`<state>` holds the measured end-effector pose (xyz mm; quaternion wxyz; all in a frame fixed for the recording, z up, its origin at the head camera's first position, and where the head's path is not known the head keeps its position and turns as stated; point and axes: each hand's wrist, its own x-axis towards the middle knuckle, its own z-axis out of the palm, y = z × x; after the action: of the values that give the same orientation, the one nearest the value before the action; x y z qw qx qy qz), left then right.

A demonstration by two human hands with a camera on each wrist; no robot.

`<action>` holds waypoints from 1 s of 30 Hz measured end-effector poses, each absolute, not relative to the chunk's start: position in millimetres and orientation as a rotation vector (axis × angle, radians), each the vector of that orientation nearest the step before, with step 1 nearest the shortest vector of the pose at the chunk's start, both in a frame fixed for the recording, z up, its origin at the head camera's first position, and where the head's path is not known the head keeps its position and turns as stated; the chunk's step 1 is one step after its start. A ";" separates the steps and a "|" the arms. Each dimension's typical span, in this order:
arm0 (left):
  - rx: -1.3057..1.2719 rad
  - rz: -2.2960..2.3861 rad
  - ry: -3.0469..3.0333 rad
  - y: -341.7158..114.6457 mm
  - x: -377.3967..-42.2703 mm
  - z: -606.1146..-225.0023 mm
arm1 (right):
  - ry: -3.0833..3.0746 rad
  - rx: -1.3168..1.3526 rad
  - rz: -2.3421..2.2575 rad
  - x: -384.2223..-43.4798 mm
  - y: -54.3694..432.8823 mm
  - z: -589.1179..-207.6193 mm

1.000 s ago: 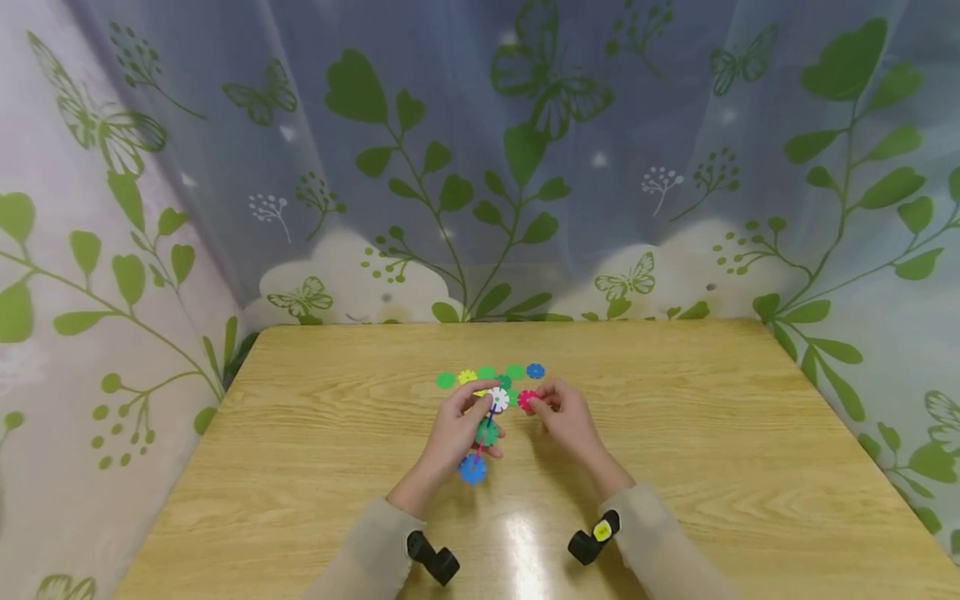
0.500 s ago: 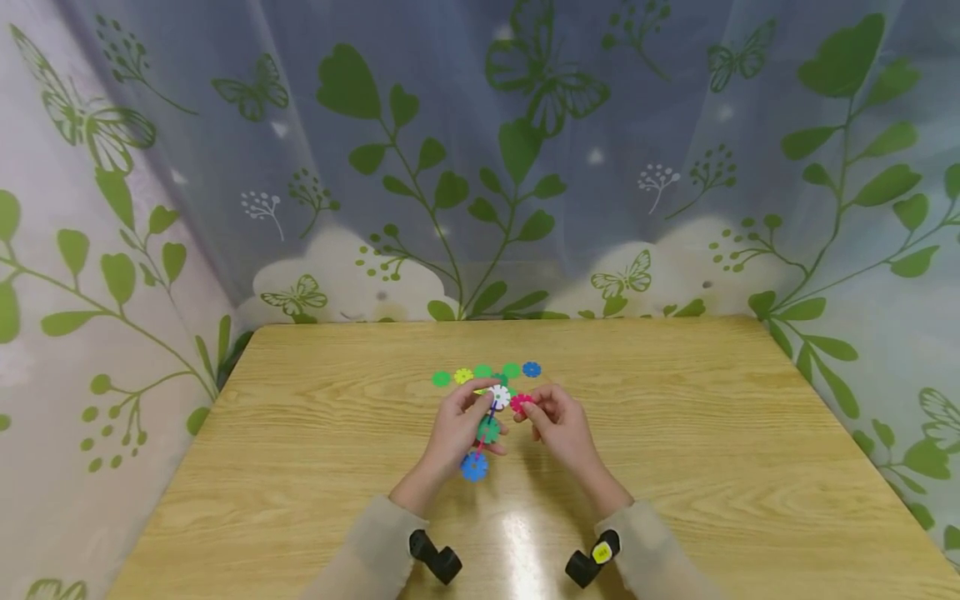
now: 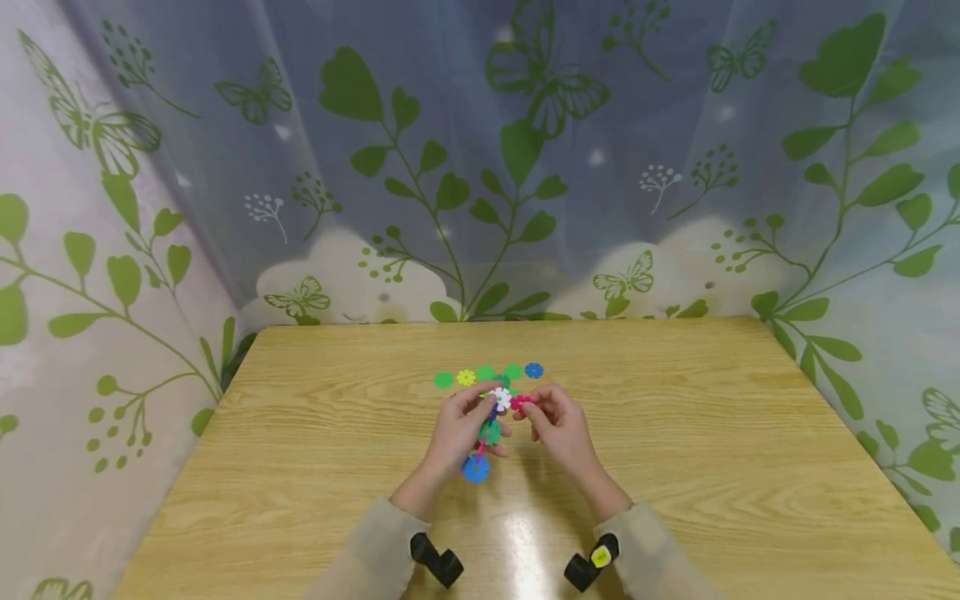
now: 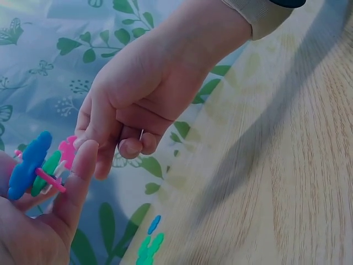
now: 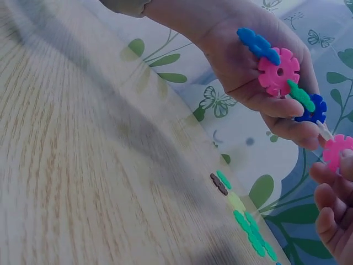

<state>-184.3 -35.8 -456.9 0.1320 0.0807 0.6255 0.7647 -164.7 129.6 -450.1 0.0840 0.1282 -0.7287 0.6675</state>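
My left hand [image 3: 452, 429] holds a chain of slotted snowflake discs, joined edge to edge at angles. In the right wrist view the chain runs from a light blue disc [image 5: 258, 46] through a pink disc [image 5: 279, 72], a green disc [image 5: 301, 98] and a dark blue disc [image 5: 314, 110] to a white disc [image 5: 324, 131]. My right hand [image 3: 564, 422] pinches another pink disc [image 5: 337, 152] between thumb and fingers. That disc meets the edge of the white one; whether their slots interlock I cannot tell.
Loose discs lie on the wooden table [image 3: 337, 467] beyond the hands: several green ones, a yellow disc [image 3: 466, 377], a blue disc [image 3: 534, 370] and a dark brown disc [image 5: 218, 184]. A patterned curtain [image 3: 420, 208] hangs behind the table's far edge.
My right hand has brought its pink disc leftward to the white disc and turned it. The left hand has stayed nearly in place, with its chain tilting slightly.
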 end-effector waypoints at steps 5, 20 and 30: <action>0.270 2.219 1.803 -35.3 -183.9 -454.7 | -2.163 0.360 1.934 -163.6 128.3 -448.5; 0.274 2.249 1.582 -36.4 -185.2 -453.9 | -2.116 0.440 1.827 -162.1 128.6 -444.2; 0.231 2.237 1.645 -35.3 -184.6 -454.8 | -2.095 0.563 1.616 -172.5 133.1 -468.1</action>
<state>-184.6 -35.3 -454.8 0.1766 0.0814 0.5812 0.7902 -172.5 133.1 -468.1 0.2164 0.2033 -0.7561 0.5833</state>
